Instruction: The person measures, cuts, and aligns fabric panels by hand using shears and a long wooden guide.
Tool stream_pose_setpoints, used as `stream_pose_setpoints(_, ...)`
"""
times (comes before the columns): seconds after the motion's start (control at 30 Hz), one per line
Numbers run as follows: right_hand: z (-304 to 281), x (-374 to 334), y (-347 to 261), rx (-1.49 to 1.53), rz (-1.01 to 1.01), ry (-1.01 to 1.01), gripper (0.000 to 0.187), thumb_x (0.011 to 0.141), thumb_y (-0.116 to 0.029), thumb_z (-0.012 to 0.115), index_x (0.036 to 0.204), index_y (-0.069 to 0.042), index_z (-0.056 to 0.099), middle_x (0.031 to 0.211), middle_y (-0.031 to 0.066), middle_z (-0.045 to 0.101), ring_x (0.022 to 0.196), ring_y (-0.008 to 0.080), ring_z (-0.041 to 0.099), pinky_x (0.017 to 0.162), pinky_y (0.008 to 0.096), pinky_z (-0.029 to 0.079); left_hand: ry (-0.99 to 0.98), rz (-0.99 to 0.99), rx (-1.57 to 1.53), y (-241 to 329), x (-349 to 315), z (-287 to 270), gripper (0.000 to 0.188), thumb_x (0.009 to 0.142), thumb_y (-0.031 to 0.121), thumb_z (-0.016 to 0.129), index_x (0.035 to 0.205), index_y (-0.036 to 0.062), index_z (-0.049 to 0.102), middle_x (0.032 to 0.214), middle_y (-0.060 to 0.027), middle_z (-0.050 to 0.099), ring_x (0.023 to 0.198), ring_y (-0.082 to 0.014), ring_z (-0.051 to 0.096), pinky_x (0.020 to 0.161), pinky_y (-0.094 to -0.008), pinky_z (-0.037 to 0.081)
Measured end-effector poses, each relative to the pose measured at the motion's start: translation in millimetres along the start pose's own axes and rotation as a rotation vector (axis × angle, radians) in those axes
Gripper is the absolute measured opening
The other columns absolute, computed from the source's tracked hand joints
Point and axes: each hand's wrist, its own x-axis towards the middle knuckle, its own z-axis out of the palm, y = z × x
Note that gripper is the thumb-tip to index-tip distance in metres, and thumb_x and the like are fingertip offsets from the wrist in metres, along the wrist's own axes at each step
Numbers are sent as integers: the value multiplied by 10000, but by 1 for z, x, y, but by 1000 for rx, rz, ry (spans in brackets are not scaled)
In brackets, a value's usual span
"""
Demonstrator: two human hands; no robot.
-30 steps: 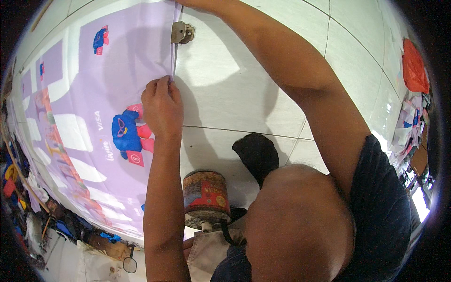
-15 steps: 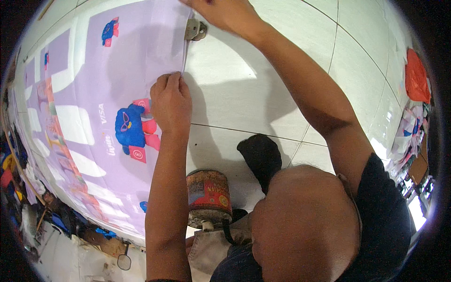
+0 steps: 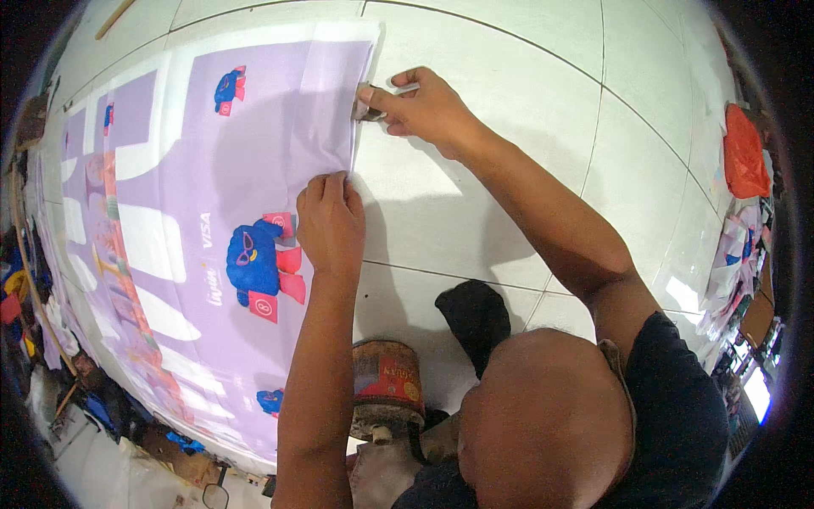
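Observation:
A large purple and white printed banner (image 3: 280,153) with blue cartoon figures lies spread over the floor at the left. My left hand (image 3: 332,216) is closed on its right edge, fingers bent and pinching the rim of the sheet. Farther up that edge, a small grey metal piece (image 3: 367,103) sits against the banner. My right hand (image 3: 424,110) has the thumb and fingers on this piece, partly covering it; its exact kind is unclear.
Pale tiles (image 3: 475,212) make up the floor. Near my left forearm stands a worn round tin (image 3: 387,382) with a red label. A dark sock-like shape (image 3: 475,318) is to its right. A red plastic bag (image 3: 746,151) lies at far right, and clutter (image 3: 93,382) lines the lower left.
My right hand has come down from the top edge of the picture to the metal piece and taken hold of it. My left hand keeps its pinch on the banner's edge; the whole view has shifted.

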Motion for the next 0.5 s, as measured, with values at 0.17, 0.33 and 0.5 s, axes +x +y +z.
stream_pose_setpoints(0.17, -6, 15, 0, -196, 71, -162, 589, 780, -548, 716, 833, 38, 692, 681, 123, 663, 669, 183, 668, 590, 334, 524, 47, 45, -42, 2, 1, -2, 171, 849, 111, 613, 986, 23, 667, 974, -159, 646, 909, -370, 598, 823, -457, 471)
stream_pose_setpoints(0.33, -23, 13, 2, -168, 85, -265, 610, 864, -468, 687, 1041, 114, 636, 881, 162, 660, 797, 194, 655, 744, 292, 569, 76, 83, -66, -4, -1, 0, 180, 854, 118, 613, 999, 23, 661, 984, -152, 645, 918, -362, 598, 819, -450, 474)
stream_pose_setpoints(0.5, -62, -7, 7, -196, 95, -350, 448, 911, -367, 663, 1000, 72, 653, 794, 109, 646, 733, 143, 626, 679, 255, 538, 84, 23, -39, -4, -2, 4, 177, 871, 135, 610, 1004, 30, 661, 997, -145, 648, 931, -354, 600, 834, -448, 476)
